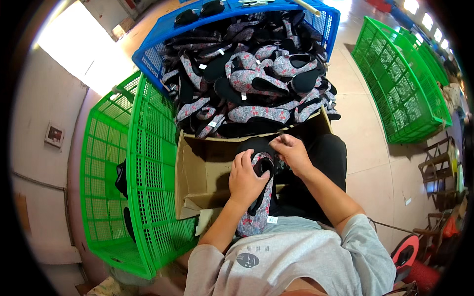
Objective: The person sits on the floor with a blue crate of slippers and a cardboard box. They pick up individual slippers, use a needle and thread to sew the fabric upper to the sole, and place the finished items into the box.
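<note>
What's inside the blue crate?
The blue crate holds a jumbled heap of grey-and-red patterned shoes with black linings, some bearing white tags. The heap covers the crate's bottom, so anything beneath it cannot be seen.

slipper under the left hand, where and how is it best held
Take the slipper by the patterned side beside its dark opening, coming from the person's left, probably with the left hand. The opening faces up, so its edge offers a pinch, and the right hand is near the slipper's far end.
</note>
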Tool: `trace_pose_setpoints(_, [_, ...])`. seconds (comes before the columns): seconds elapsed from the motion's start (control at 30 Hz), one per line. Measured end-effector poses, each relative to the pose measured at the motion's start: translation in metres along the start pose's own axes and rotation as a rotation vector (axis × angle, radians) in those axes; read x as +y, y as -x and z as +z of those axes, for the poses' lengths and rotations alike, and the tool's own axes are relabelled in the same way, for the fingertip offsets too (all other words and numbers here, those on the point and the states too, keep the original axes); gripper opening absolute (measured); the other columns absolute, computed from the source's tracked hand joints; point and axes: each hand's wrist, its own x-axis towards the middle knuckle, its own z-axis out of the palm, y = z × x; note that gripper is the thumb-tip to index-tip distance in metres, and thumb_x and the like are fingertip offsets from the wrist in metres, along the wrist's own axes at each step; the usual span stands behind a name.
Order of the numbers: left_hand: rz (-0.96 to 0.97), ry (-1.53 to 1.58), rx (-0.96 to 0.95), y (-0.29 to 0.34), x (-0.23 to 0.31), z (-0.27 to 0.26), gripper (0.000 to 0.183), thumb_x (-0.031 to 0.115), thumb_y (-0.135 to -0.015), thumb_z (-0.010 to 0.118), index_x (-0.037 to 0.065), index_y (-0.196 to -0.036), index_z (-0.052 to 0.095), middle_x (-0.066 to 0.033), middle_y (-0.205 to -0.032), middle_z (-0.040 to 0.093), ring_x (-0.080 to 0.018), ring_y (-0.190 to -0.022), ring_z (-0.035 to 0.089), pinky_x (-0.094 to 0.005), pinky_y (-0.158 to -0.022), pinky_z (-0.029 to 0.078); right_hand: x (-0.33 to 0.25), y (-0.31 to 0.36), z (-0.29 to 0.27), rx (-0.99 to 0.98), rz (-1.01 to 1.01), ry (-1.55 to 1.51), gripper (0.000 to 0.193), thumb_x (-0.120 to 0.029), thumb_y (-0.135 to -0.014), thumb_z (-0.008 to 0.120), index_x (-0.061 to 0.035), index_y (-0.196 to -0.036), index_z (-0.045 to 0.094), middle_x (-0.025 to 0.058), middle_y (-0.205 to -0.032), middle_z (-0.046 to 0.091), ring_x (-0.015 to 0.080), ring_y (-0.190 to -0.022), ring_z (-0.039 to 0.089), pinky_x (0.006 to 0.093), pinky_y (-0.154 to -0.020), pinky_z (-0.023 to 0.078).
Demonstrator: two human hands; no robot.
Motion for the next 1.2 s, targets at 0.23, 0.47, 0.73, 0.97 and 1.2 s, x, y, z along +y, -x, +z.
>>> trace_pose_setpoints(0.23, [0.063,-0.018,0.011,0.004,0.002,0.004,0.073,0.021,-0.066,0.082,0.004,-0.128,0.049,-0.0145,-0.124,0.054,-0.0353,-0.119,0.051,-0.0429,-0.1,0.045,0.01,0.017,-0.004,-0.039,-0.183,0.629,0.055,-0.044,-0.075,0.082,-0.0042,-0.105,0.06,0.0144,-0.09,0.065,0.0282,-0.085,0.066,0.0385,-0.077,0.052])
trace_pose_setpoints(0.47, [0.143,-0.147,-0.016,0.004,-0.005,0.012,0.046,0.012,-0.074,0.069,0.004,-0.118,0.057,-0.0149,-0.111,0.058,-0.0366,-0.104,0.056,-0.0451,-0.089,0.048,0.025,0.029,-0.009,-0.069,-0.088,0.847,0.06,-0.027,-0.073,0.078,-0.0077,-0.125,0.053,0.0193,-0.104,0.065,0.0378,-0.102,0.063,0.0452,-0.088,0.05])
trace_pose_setpoints(0.73, [0.239,-0.28,-0.031,-0.006,-0.004,0.025,0.039,0.006,-0.079,0.062,0.002,-0.118,0.06,-0.0168,-0.104,0.059,-0.038,-0.09,0.061,-0.0462,-0.079,0.05,0.046,0.015,-0.006,-0.033,-0.097,0.936,0.051,-0.009,-0.078,0.066,-0.0062,-0.128,0.054,0.023,-0.109,0.063,0.0408,-0.104,0.062,0.0468,-0.091,0.05])
trace_pose_setpoints(0.97, [0.118,-0.318,-0.174,-0.044,-0.007,0.039,0.036,0.008,-0.072,0.066,0.004,-0.108,0.068,-0.0176,-0.104,0.061,-0.0392,-0.094,0.062,-0.0472,-0.082,0.05,0.053,-0.008,-0.014,0.066,-0.159,0.858,0.032,-0.01,-0.079,0.058,-0.0043,-0.109,0.069,0.0261,-0.099,0.067,0.0431,-0.093,0.066,0.0487,-0.084,0.053])
trace_pose_setpoints(1.2, [0.226,-0.158,0.09,-0.031,-0.019,0.064,0.045,0.0,-0.066,0.061,0.003,-0.111,0.063,-0.0158,-0.107,0.061,-0.0386,-0.098,0.061,-0.0455,-0.082,0.05,0.062,-0.014,-0.037,0.003,-0.409,0.638,0.03,-0.001,-0.075,0.058,-0.0043,-0.103,0.069,0.0211,-0.091,0.069,0.0412,-0.088,0.065,0.0455,-0.075,0.051])
